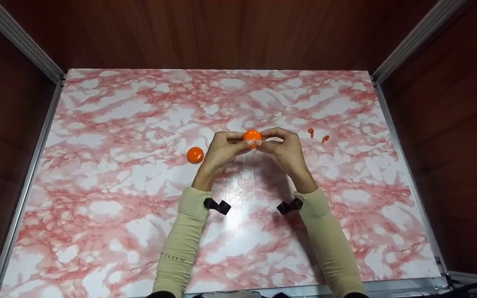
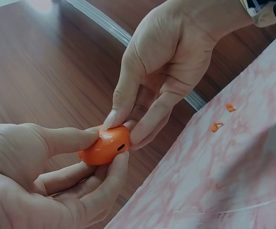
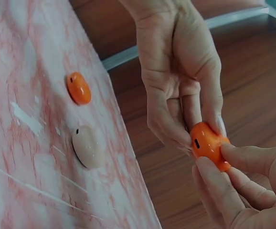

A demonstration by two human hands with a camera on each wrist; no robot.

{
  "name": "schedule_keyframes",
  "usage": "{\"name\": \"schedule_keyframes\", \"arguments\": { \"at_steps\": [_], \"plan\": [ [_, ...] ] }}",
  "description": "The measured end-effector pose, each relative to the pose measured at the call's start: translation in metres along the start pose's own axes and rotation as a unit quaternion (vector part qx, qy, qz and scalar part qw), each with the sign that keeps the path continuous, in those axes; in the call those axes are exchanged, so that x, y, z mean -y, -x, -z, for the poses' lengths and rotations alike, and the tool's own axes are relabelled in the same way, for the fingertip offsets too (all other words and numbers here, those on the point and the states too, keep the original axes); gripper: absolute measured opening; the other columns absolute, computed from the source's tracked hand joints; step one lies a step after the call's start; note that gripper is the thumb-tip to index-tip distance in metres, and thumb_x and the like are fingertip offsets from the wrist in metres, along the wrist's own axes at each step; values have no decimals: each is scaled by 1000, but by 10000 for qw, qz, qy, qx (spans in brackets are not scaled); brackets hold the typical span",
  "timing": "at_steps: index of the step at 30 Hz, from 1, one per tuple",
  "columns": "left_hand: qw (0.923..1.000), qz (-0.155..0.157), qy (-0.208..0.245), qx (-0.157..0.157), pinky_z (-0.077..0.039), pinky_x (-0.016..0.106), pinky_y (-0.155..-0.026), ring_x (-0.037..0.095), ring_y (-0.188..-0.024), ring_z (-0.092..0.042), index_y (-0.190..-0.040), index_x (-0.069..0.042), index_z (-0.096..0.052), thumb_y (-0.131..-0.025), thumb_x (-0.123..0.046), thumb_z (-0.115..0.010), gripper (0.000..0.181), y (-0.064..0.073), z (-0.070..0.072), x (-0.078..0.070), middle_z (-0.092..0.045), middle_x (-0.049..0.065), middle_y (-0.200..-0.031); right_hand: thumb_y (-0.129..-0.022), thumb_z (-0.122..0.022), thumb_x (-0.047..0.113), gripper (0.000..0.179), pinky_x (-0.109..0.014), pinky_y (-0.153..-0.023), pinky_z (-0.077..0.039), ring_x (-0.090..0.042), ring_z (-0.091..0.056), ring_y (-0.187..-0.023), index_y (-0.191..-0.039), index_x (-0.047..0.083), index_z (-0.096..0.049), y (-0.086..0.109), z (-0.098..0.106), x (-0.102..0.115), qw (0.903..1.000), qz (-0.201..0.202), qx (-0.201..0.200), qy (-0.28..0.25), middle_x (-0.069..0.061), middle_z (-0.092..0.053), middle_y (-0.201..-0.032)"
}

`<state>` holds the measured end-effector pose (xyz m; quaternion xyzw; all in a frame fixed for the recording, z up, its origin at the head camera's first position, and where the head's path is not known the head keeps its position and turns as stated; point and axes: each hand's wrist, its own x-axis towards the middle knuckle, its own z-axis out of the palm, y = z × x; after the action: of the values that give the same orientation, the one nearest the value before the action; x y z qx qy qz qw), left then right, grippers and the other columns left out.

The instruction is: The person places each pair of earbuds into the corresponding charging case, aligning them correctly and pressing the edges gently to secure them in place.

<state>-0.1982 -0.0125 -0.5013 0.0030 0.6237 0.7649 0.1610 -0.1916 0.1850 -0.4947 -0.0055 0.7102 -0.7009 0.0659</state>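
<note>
A glossy orange earbud case (image 1: 252, 135) is held above the table between both hands. My left hand (image 1: 221, 150) pinches its left side with the thumb and fingers. From the other side my right hand (image 1: 286, 151) pinches it the same way, and the two thumbs nearly meet on the near face. A small dark slot shows on the case (image 2: 110, 147) in the left wrist view. Fingers cover much of it, so whether its lid is up I cannot tell. Two orange earbuds (image 1: 318, 135) lie on the table to the right of my right hand.
A second orange case (image 1: 195, 155) lies on the table left of my left hand. Close to it in the right wrist view sits a pale case (image 3: 89, 147). Brown wood-look panels (image 1: 238, 33) with metal edging enclose the pink-and-white marbled tabletop (image 1: 110, 178).
</note>
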Motion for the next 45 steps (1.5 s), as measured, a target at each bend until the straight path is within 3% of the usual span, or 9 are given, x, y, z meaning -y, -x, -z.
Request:
{"name": "schedule_keyframes", "arguments": {
  "at_steps": [4, 10, 14, 20, 25, 34, 45],
  "plan": [
    [9995, -131, 278, -21, -63, 33, -95, 17, -97, -77, -122, 8, -74, -94, -2, -76, 30, 5, -3, 2, -74, 28, -121, -89, -83, 3, 28, -36, -88, -66, -21, -80, -93, -114, -6, -73, 4, -4, -2, 9996, 135, 3, -249, -12, -71, -107],
    [9993, -225, 311, 46, -64, 32, -94, 17, -98, -77, -121, 9, -75, -95, -2, -76, 28, 8, -6, 6, -75, 26, -118, -90, -80, -1, 27, -38, -88, -66, -18, -80, -91, -114, -9, -72, 7, -1, -4, 9992, 147, 17, -385, -9, -73, -105],
    [9988, -312, 282, 232, -64, 31, -93, 17, -99, -77, -123, 8, -74, -95, 0, -75, 29, 11, -5, 8, -75, 25, -119, -93, -79, 5, 26, -41, -90, -66, -18, -79, -93, -115, -8, -75, 7, 4, -2, 9993, 299, 152, -163, -8, -78, -106],
    [9975, -499, 200, 467, -64, 32, -93, 17, -101, -77, -123, 7, -75, -94, -3, -78, 31, 14, -3, 9, -77, 21, -117, -93, -82, 15, 27, -31, -87, -64, -18, -77, -98, -115, 1, -79, 6, 8, 2, 9966, 654, 318, 385, -6, -81, -108],
    [9964, -651, 99, 536, -64, 31, -94, 18, -102, -77, -121, 5, -76, -93, -4, -79, 29, 15, 1, 11, -78, 19, -116, -92, -83, 16, 26, -30, -88, -64, -19, -78, -97, -113, 1, -80, 6, 6, 2, 9954, 773, 391, 414, -6, -82, -107],
    [9959, -764, -53, 471, -64, 29, -92, 18, -100, -77, -121, 5, -76, -92, -3, -80, 31, 19, 6, 12, -78, 20, -116, -91, -84, 17, 25, -32, -87, -64, -19, -79, -93, -109, 0, -82, 5, 0, 2, 9970, 684, 303, 217, -3, -83, -99],
    [9931, -809, -610, 590, -62, 26, -89, 21, -103, -78, -121, 3, -77, -91, -5, -81, 32, 22, 5, 13, -78, 21, -120, -96, -76, 12, 23, -27, -70, -64, -13, -74, -74, -110, -6, -76, 5, -5, 3, 9991, 377, -20, -167, -2, -81, -87]
  ]
}}
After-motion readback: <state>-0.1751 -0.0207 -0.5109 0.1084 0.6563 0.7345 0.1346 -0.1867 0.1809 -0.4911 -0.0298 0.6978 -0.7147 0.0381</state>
